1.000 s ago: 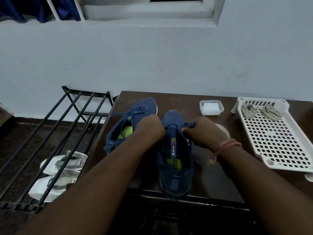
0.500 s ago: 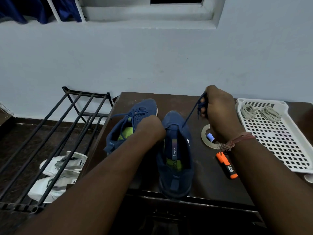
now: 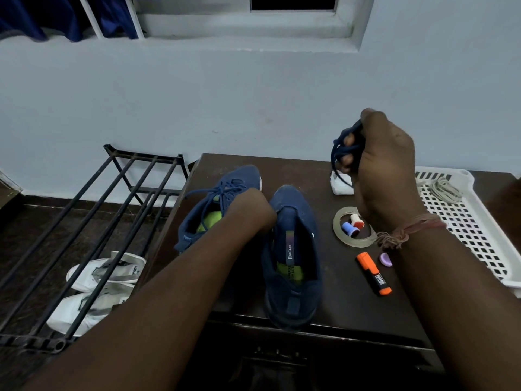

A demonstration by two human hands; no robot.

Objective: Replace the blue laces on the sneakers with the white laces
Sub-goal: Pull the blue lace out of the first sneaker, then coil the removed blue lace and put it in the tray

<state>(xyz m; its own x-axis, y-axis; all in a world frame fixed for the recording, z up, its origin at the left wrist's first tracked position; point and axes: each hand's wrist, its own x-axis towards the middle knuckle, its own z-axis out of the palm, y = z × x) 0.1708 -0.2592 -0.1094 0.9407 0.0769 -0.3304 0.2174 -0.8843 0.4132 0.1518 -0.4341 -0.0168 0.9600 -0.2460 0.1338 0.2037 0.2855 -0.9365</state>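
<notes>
Two blue sneakers stand on the dark table [image 3: 346, 300]. The left sneaker [image 3: 220, 198] still carries its blue laces. The right sneaker [image 3: 293, 249] has bare eyelets. My left hand [image 3: 251, 211] grips the right sneaker at its throat, with the fingers hidden from view. My right hand [image 3: 380, 165] is raised above the table's far right part and holds the bunched blue lace [image 3: 345, 148], one end dangling. The white laces [image 3: 446, 189] lie in the white perforated tray [image 3: 465, 224] at the right.
A tape roll [image 3: 352, 243] with two thread spools [image 3: 352, 224] inside, an orange highlighter [image 3: 373, 273], a small purple piece [image 3: 385, 259] and a white container [image 3: 341, 187] lie right of the sneakers. A black shoe rack [image 3: 84, 221] stands left, over white shoes [image 3: 95, 277].
My right hand rose up and to the right, drawing the blue lace out of the right sneaker; the lace now hangs free, bunched in that hand. My left hand stayed put.
</notes>
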